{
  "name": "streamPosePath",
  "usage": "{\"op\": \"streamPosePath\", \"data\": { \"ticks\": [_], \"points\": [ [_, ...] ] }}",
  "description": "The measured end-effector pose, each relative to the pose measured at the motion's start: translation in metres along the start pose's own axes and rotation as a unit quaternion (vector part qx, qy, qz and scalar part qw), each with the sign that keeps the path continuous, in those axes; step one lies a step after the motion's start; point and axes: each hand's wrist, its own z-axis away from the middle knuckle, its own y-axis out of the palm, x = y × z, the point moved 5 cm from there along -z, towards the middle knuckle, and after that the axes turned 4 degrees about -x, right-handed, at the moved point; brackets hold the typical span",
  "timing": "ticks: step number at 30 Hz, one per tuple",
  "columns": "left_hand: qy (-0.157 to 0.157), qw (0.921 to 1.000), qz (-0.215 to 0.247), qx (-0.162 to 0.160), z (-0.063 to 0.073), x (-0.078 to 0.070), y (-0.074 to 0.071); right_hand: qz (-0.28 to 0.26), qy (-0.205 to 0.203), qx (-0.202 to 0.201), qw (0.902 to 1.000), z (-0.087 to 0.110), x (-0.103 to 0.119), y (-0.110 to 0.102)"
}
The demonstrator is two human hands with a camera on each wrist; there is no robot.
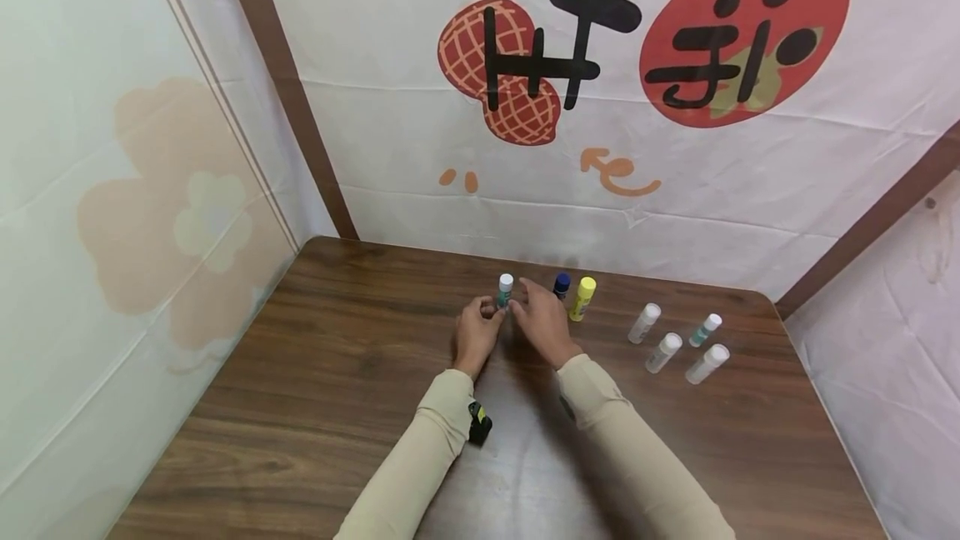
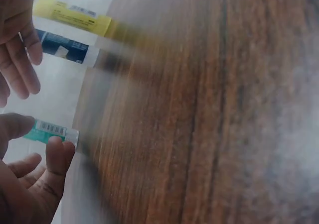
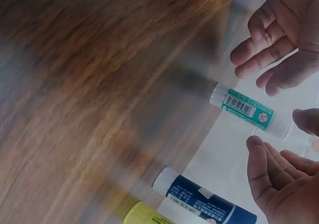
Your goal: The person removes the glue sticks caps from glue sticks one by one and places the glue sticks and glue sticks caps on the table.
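Observation:
A teal glue stick (image 1: 505, 292) with a white cap stands upright on the brown wooden table (image 1: 337, 357), between my two hands. My left hand (image 1: 477, 332) is at its left, thumb and fingers flanking it. In the right wrist view a gap shows between those fingers (image 3: 249, 59) and the teal glue stick (image 3: 246, 109). My right hand (image 1: 542, 319) hovers just to its right, fingers relaxed, holding nothing. In the left wrist view the teal glue stick (image 2: 50, 130) lies between my left thumb and a fingertip (image 2: 60, 152).
A dark blue stick (image 1: 562, 284) and a yellow stick (image 1: 582, 298) stand right behind my right hand. Several white-capped sticks (image 1: 664, 352) stand further right. A printed cloth wall (image 1: 570, 190) rises at the table's back edge.

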Motion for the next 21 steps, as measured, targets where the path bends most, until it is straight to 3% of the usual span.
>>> {"op": "streamPosePath", "data": {
  "ticks": [6,13,21],
  "points": [
    [-0.006,0.9999,-0.006,-0.006,-0.007,0.001,0.005,-0.031,0.011,0.005,0.9995,-0.007,-0.001,0.005],
    [0.004,0.9998,0.002,-0.022,-0.014,-0.001,0.009,-0.030,-0.011,0.006,0.9995,-0.017,-0.001,0.010],
    [0.010,0.9980,-0.047,-0.042,-0.020,-0.004,0.016,-0.019,-0.042,-0.005,0.9989,-0.024,0.001,0.012]
  ]
}}
